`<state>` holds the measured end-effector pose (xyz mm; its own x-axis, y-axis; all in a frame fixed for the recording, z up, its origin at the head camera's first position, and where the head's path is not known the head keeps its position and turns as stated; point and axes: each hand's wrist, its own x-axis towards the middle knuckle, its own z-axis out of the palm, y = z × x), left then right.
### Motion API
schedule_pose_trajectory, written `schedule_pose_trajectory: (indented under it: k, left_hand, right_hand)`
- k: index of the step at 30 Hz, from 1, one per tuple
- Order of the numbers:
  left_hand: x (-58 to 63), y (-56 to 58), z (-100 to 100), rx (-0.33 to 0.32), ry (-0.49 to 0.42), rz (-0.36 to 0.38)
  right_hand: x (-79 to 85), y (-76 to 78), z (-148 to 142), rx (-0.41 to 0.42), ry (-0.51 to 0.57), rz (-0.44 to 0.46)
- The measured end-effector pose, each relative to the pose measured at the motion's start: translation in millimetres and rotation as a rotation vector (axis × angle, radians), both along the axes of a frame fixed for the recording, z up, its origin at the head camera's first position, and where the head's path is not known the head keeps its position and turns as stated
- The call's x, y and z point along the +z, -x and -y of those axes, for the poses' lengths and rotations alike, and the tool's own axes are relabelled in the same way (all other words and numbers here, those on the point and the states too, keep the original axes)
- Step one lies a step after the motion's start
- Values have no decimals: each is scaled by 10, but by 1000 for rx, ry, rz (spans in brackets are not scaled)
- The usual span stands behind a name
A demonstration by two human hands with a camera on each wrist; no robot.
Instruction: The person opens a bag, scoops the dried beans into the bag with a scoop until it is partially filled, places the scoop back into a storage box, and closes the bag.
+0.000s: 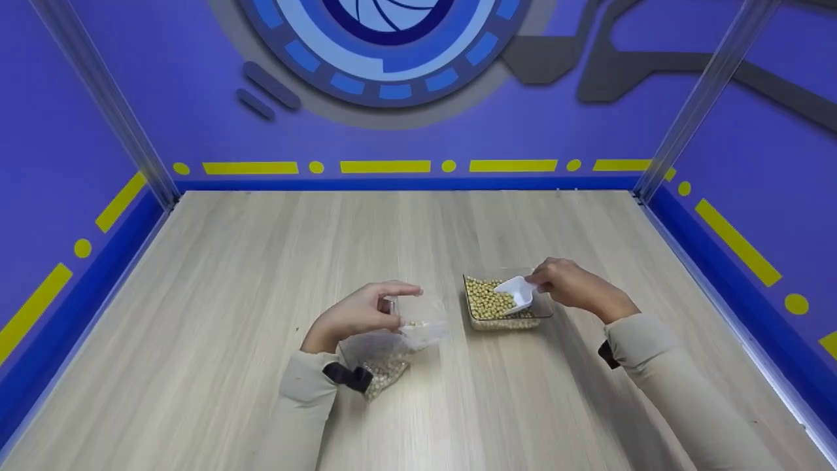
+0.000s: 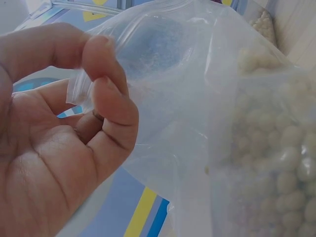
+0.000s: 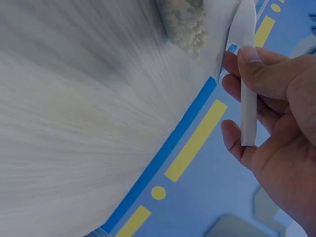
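Note:
My left hand holds a clear plastic zip bag near its mouth, the fingers curled and pinching the film. Pale round soybeans fill the lower part of the bag. On the right, my right hand grips the handle of a white scoop between thumb and fingers. The scoop's blade dips into more soybeans, which lie in a clear rectangular container. The bag stands left of this container, with a gap of table between them.
A light wood-grain table lies under everything. Blue panels with yellow marks wall it in at the back and both sides. Metal posts stand at the back corners. Dark straps sit around both wrists.

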<state>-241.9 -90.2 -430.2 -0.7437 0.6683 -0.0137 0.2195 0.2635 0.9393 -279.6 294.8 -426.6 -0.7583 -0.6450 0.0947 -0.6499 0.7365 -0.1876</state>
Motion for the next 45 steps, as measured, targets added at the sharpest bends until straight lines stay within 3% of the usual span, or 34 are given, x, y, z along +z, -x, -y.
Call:
schedule_pose_trajectory:
  k: [6,30,39,45]
  left_hand:
    - [-6,2,-2,0,-4,22]
    - [-21,12,-3,-3,1,-4]
    - [-21,12,-9,2,0,-7]
    - [-19,5,0,-2,-9,1]
  right_hand:
    - [-22,2,34,-20,11,31]
    - [-208,63,112,12,143,116]
    - [-239,94,115,12,103,144]
    - [-226,95,137,-7,80,222]
